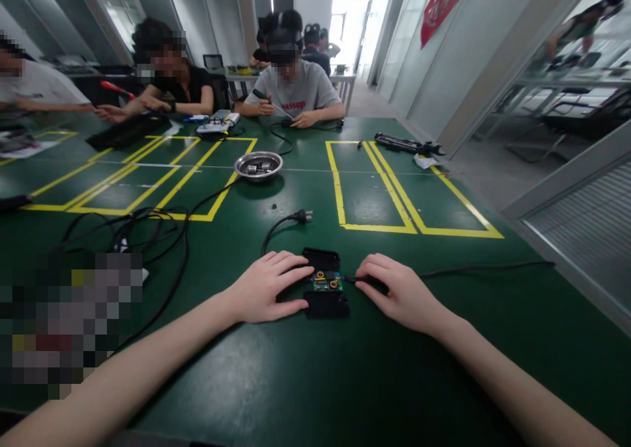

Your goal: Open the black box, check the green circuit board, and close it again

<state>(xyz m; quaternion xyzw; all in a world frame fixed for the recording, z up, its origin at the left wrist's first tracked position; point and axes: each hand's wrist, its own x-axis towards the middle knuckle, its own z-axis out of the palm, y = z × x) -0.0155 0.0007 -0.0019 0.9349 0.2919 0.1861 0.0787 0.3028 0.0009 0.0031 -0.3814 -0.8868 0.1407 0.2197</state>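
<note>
A small green circuit board (pixel 327 281) lies on the green table (pixel 315 381) between two black casing halves, one behind it (pixel 321 259) and one in front (pixel 326 305). My left hand (pixel 269 286) rests flat at the board's left side, fingers stretched toward it and touching the casing. My right hand (pixel 397 292) lies at the right of the board, its fingers curled over a black cable (pixel 486 267) where it meets the board. The cable runs off to the right.
A black power plug (pixel 302 216) with its cord lies just behind the casing. A metal bowl (pixel 258 165) with small parts stands farther back. Tangled black cables (pixel 133 231) lie to the left. Three people sit at the table's far side; one holds a screwdriver (pixel 269 102). Yellow tape (pixel 374 227) marks rectangles.
</note>
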